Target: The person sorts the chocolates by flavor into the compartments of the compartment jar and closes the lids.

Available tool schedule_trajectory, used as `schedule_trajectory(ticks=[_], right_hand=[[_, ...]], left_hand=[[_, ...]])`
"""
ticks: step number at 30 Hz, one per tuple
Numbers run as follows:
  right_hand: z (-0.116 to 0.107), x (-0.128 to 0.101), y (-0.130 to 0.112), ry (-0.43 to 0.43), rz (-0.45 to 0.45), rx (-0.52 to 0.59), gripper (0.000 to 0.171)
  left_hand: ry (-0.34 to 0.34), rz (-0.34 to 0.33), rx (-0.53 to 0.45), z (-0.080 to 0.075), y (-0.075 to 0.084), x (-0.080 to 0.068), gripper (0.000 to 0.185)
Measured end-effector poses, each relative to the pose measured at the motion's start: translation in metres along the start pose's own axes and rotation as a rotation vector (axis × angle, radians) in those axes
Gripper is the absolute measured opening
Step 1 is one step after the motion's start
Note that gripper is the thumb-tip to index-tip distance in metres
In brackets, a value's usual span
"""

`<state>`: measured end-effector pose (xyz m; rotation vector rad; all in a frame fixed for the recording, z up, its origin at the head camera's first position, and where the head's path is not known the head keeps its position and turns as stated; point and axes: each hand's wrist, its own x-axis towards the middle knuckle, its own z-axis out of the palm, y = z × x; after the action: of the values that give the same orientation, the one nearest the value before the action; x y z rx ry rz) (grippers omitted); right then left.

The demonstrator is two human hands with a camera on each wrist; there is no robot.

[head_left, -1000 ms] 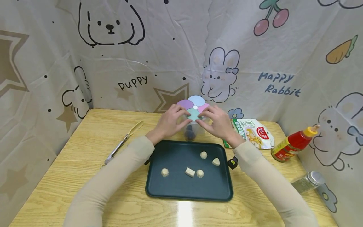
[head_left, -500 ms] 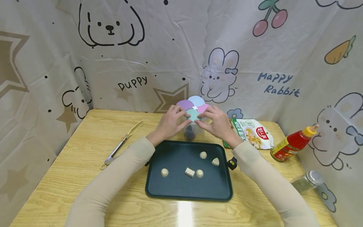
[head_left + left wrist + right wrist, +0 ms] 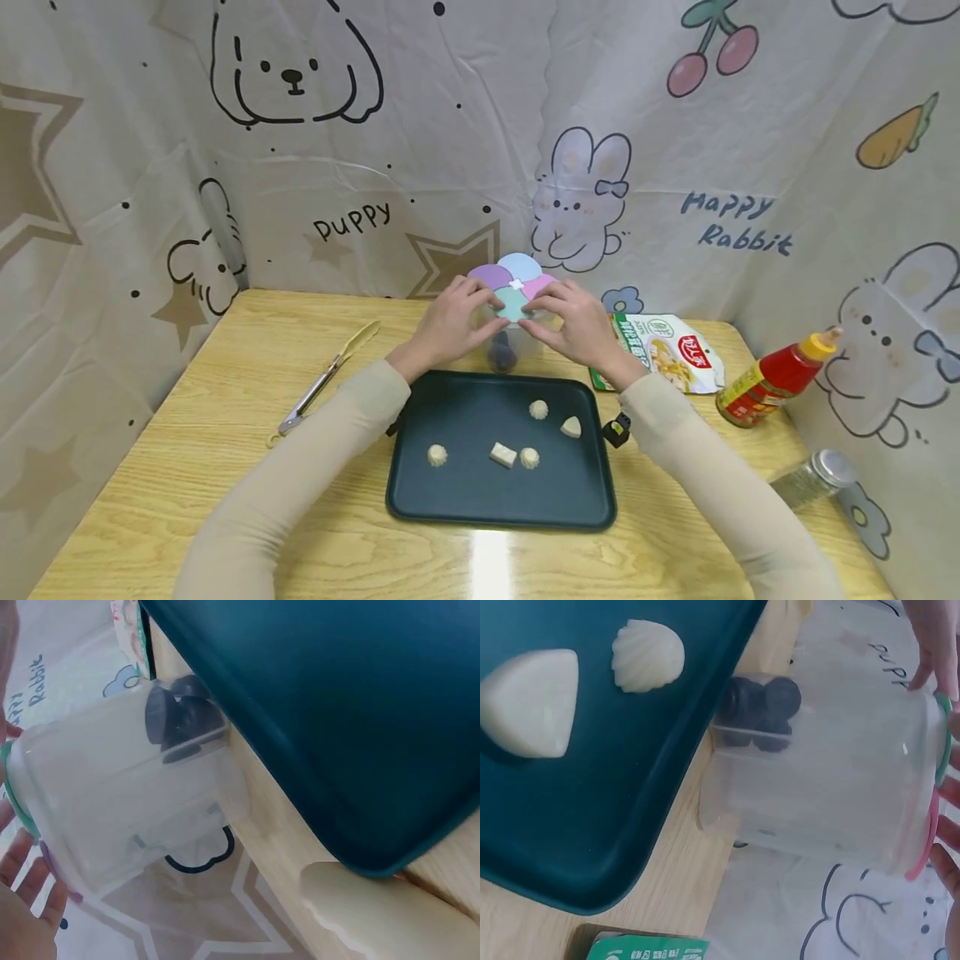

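Note:
A clear, divided tub [image 3: 97, 795] stands upright behind the dark green tray, topped by a lid [image 3: 520, 267] of purple, blue, pink and green petals. Dark round pieces [image 3: 782, 697] lie low in one of its compartments. My left hand [image 3: 450, 315] grips the lid's front rim from the left, thumb and fingertips at the green petal. From the right, my right hand [image 3: 576, 323] holds the same petal's other side. The lid sits on the tub, and the hands hide part of its rim.
On the tray [image 3: 465, 492] lie several cream-coloured pieces [image 3: 502, 455], some ridged. Tongs [image 3: 326, 379] rest at left. To the right are a food pouch [image 3: 693, 358], a red squeeze bottle [image 3: 772, 379] with a yellow cap, and a shaker jar [image 3: 813, 479]. Printed cloth walls enclose the table.

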<state>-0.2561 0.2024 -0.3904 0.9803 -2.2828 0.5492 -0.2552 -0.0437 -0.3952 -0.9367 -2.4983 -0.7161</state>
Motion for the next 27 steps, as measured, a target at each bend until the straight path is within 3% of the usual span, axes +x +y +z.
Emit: schedule_trajectory(ticks=[6, 14, 21, 27], right_hand=[[-0.003, -0.001, 0.016, -0.046, 0.077, 0.02, 0.027], [-0.004, 0.007, 0.034, -0.159, 0.268, 0.042, 0.037], [-0.002, 0.01, 0.036, -0.218, 0.302, 0.04, 0.041], [-0.006, 0.007, 0.032, -0.222, 0.294, 0.047, 0.041]], left_hand=[[0.01, -0.007, 0.023, 0.002, 0.009, 0.004, 0.03], [0.061, -0.025, 0.134, 0.015, 0.019, 0.014, 0.037], [0.074, -0.045, 0.146, 0.019, 0.021, 0.016, 0.039], [0.068, -0.059, 0.136, 0.014, 0.011, 0.012, 0.036]])
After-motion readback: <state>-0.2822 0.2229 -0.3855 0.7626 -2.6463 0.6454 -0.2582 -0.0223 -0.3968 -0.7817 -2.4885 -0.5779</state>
